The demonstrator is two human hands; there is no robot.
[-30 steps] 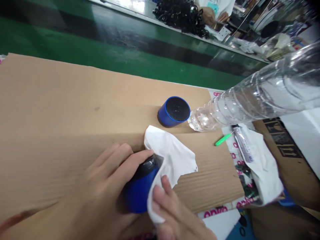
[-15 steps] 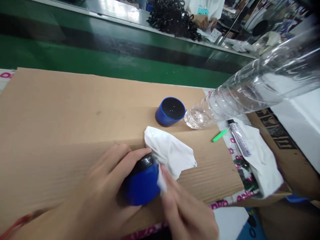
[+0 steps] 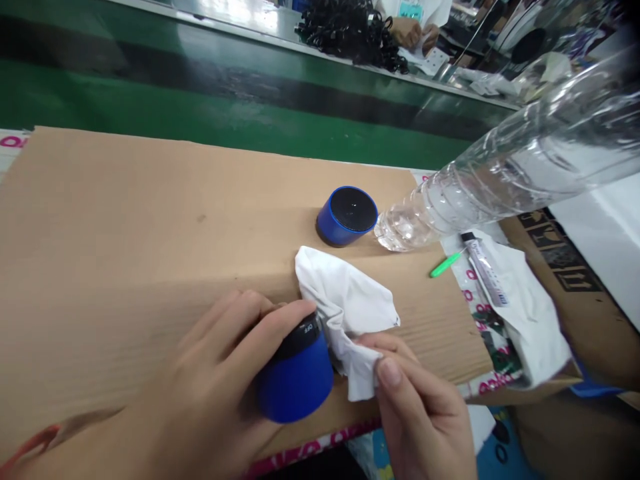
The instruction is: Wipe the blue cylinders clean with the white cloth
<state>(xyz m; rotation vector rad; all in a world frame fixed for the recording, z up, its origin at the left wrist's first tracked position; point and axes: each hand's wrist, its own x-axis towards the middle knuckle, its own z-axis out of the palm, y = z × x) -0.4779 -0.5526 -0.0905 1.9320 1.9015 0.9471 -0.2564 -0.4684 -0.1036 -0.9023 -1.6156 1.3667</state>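
We had one blue cylindrical device (image 3: 297,383) in our left hand (image 3: 215,373); matte blue body, glossy black band at the far end, small "OFF" marking legible on it; black end pointed away from us, under our fingertips; underside hidden, so we couldn't tell if it rested on the cardboard (image 3: 125,213); we also had a white cloth (image 3: 357,300), creased and folded over in the middle, near end pinched in our right hand (image 3: 420,393), far part spread on the cardboard just beside the device; dark speck at its right-hand tip.
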